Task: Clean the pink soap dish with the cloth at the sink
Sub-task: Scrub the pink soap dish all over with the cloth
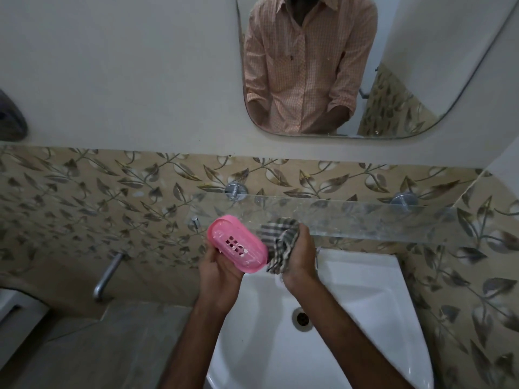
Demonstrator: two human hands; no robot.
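While the left hand (pixel 222 265) grips the pink soap dish (pixel 238 246) above the back edge of the white sink (pixel 365 290), its slotted inside faces up, streaked with whitish residue. Just beside it, the right hand (pixel 299 258) is closed around a bunched checked cloth (pixel 278 242). Most fingers are hidden behind dish and cloth.

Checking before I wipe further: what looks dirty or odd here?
The soap dish in the left hand carries whitish residue around its drain holes and rim. The glass shelf above the sink looks spotted too. Nothing appears broken.
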